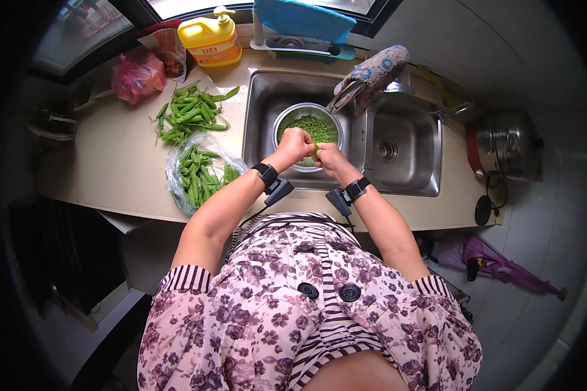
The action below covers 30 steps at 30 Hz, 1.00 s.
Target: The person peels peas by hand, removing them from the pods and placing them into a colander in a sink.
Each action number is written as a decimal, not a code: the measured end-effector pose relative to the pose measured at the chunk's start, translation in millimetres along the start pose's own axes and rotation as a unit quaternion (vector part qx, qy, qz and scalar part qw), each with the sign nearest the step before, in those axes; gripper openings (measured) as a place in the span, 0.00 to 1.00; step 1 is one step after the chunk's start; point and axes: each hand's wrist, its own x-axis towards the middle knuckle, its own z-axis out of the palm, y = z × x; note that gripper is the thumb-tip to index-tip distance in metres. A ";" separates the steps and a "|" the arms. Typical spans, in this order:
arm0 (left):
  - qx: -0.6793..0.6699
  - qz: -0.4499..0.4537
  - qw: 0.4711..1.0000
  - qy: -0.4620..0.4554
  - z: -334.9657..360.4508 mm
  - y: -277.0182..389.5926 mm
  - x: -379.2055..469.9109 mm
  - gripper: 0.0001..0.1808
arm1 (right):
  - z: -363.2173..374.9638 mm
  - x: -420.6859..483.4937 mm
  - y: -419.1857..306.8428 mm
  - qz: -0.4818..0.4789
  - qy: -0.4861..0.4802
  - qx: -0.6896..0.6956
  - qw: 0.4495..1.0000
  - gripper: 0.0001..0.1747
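My left hand (295,145) and my right hand (330,159) meet over the near part of a round metal bowl (277,128), their fingers closed on one green pea pod (316,151). Shelled green peas (312,128) lie in the bowl, which stands in the larger, left basin of a steel sink (261,97). To the left of the sink, a pile of pea pods (191,110) rests on the countertop. Nearer to me, an open clear plastic bag (175,163) holds more pods, close to my left forearm. My hands hide part of the bowl.
A faucet (345,96) with a cloth-wrapped neck reaches over the left basin. Behind the counter's pods stand a yellow pump jug (210,41) and a pink plastic bag (138,77). The smaller basin (403,141) and a metal pot (511,144) are at the right.
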 end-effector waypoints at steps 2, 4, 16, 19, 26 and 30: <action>0.024 0.022 0.999 0.017 1.6 4.5 -1.9 0.06 | 4.6 -3.0 -7.0 0.002 0.003 -0.002 1.000 0.06; 0.049 0.044 0.997 0.034 3.7 6.3 -2.8 0.06 | 7.8 -4.8 -10.6 0.004 0.006 -0.003 1.000 0.06; 0.078 -0.007 0.994 0.076 -3.6 12.8 -3.3 0.07 | 6.8 -3.4 -13.4 -0.014 0.068 -0.124 0.990 0.08; 0.113 0.057 0.988 0.090 2.7 19.1 -4.4 0.06 | 3.0 4.1 -6.3 -0.013 0.089 -0.131 0.987 0.10; 0.122 0.054 0.982 0.134 -8.8 12.4 -1.0 0.06 | -3.7 -5.1 -5.5 -0.045 -0.016 0.094 0.994 0.09; 0.034 -0.006 0.991 0.126 -26.2 9.3 -6.2 0.05 | -9.4 -13.6 -12.7 -0.040 0.065 0.089 0.993 0.15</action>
